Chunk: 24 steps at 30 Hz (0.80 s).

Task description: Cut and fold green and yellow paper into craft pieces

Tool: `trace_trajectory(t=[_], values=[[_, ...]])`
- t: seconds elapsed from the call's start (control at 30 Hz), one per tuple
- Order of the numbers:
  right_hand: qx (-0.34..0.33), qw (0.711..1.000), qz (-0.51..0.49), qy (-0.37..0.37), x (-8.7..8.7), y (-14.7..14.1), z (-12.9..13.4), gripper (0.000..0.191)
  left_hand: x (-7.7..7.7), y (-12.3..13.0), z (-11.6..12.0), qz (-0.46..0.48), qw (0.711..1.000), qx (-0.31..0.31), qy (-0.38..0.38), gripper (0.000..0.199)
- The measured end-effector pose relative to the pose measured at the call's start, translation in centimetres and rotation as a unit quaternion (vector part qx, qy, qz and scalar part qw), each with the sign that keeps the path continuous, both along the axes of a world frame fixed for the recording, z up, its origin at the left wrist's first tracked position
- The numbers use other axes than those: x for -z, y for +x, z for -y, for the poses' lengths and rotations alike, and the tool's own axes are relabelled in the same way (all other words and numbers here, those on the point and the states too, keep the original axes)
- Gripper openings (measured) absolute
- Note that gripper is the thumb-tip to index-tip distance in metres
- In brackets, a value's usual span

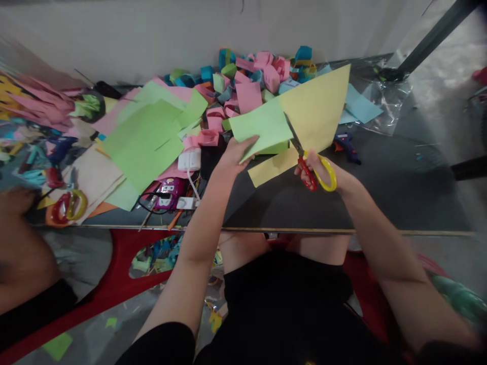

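Observation:
My left hand (236,154) is closed on a light green paper sheet (262,126), thumb on top. In my right hand (314,165) is a pair of scissors (299,147) with one red and one yellow handle loop. Their blades meet the right edge of the green sheet; whether they cut into it I cannot tell. Behind the blades a large yellow paper sheet (315,104) stands tilted up. A yellow paper strip (272,170) lies below the green sheet, its right end near my right hand.
Folded paper pieces (266,68) pile along the wall. Green sheets (142,137) and a purple power strip (169,192) lie left. Another pair of scissors (70,200) is near a co-worker's hand (17,200). A glue gun (346,146) and plastic film (397,101) lie right.

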State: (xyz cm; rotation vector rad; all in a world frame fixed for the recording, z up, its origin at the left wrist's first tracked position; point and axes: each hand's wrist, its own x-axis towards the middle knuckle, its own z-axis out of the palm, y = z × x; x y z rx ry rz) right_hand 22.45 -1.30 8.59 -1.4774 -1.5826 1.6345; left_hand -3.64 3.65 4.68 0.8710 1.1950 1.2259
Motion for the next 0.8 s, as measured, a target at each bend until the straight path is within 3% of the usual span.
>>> trace_trajectory(t=[0.07,0.17,0.33,0.6,0.8], values=[[-0.033,0.998,0.002,-0.045,-0.6,-0.6,-1.7,0.091,1.0,-1.5,-1.5,0.006,0.999,-0.003,-0.054,0.024],[-0.035,0.995,0.027,-0.090,-0.7,-1.9,-3.5,0.084,2.1,-2.9,-2.9,-0.008,0.998,0.009,-0.064,0.022],[0.011,0.990,0.048,-0.131,1.0,-3.7,-3.2,0.082,3.5,-2.8,-3.3,-0.027,0.998,0.016,-0.051,0.034],[0.007,0.999,-0.023,-0.041,3.8,-3.5,-3.2,0.085,4.1,-2.9,-2.7,-0.001,0.999,-0.045,0.003,0.037],[-0.049,0.997,-0.053,-0.026,3.5,-3.0,-3.6,0.089,3.9,-3.2,-2.1,0.012,0.999,-0.041,0.009,0.042]])
